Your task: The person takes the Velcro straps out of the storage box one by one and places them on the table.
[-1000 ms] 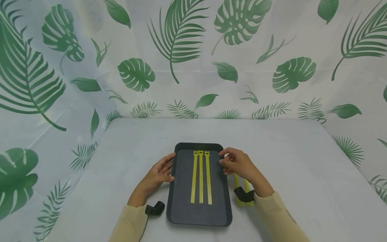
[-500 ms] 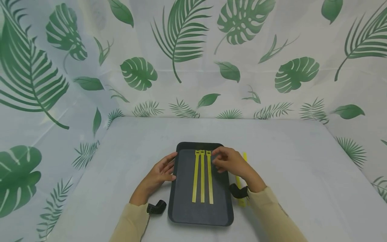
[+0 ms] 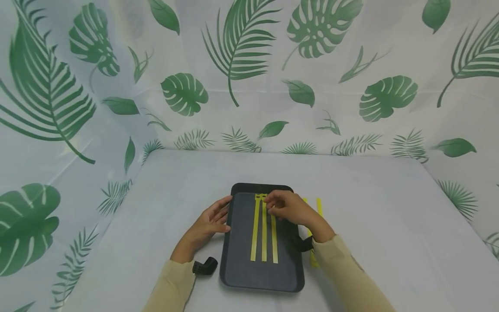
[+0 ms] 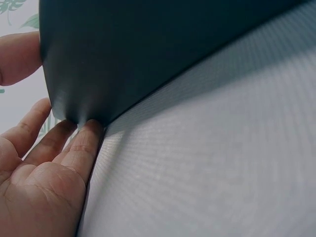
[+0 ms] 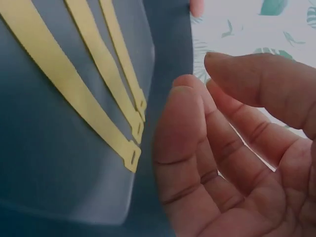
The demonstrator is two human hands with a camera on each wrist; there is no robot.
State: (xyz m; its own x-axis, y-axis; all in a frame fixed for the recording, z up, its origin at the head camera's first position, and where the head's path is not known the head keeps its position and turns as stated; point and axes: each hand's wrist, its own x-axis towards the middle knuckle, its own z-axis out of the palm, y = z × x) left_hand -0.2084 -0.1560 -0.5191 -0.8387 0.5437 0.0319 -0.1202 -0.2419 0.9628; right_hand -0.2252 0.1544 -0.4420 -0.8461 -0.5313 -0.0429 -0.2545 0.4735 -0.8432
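Note:
Three yellow slotted-end straps, which look like hook-and-loop cable ties point(image 3: 264, 242), lie side by side lengthwise in a dark grey tray point(image 3: 261, 277). Their slotted heads point(image 5: 132, 155) are at the tray's far end. My left hand point(image 3: 206, 225) touches the tray's left side, its fingertips against the outer wall point(image 4: 123, 64) and its thumb near the rim. Over the far right part of the tray is my right hand point(image 3: 290, 207), loosely bent, with thumb and forefinger apart and nothing between them. It hides the rightmost tie's head in the head view.
More yellow ties point(image 3: 320, 207) lie on the white table point(image 3: 370, 216) right of the tray, partly hidden by the right forearm. Each wrist carries a black camera mount point(image 3: 205, 266). A leaf-printed cloth point(image 3: 249, 108) hangs behind the table.
My right hand has moved left from the tray's right rim to above the heads of the ties. The left hand stays at the tray's side. The head view has shifted slightly.

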